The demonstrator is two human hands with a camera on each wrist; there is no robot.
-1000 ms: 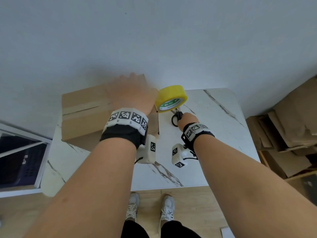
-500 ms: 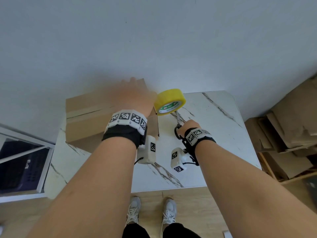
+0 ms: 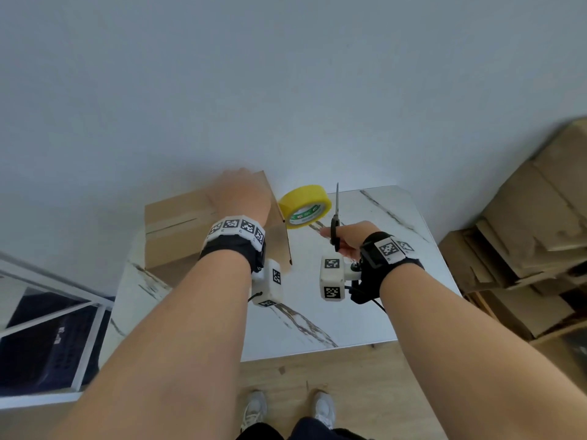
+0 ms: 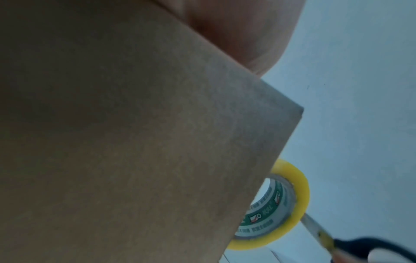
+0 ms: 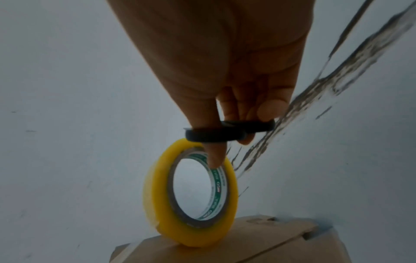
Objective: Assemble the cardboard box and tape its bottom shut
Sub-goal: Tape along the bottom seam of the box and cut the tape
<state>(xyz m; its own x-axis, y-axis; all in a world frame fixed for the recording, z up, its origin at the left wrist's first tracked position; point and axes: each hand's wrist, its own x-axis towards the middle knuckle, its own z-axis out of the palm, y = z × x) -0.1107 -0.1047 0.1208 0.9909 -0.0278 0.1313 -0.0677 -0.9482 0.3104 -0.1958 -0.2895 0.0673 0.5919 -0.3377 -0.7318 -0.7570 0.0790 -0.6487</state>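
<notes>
A brown cardboard box point(image 3: 171, 230) sits on the left of the marble table, a strip of tape along its top seam. My left hand point(image 3: 241, 198) lies flat on the box top near its right edge. A yellow tape roll point(image 3: 305, 206) hangs just off that edge, standing on edge. My right hand point(image 3: 333, 236) grips black-handled scissors point(image 3: 336, 214), blades together and pointing up just right of the roll. In the right wrist view my fingers point(image 5: 216, 160) pass through the scissor handles point(image 5: 225, 131) above the tape roll point(image 5: 157, 195) and box point(image 5: 247, 245).
The white marble table point(image 3: 365, 312) has bare surface on its right and near side. Flattened cardboard point(image 3: 524, 233) is stacked on the floor at the right. A white-framed dark rack point(image 3: 47, 338) stands at the left. A plain wall is close behind the table.
My right hand has lifted the scissors off the table and turned the blades upward beside the tape roll. The left hand has stayed on the box top.
</notes>
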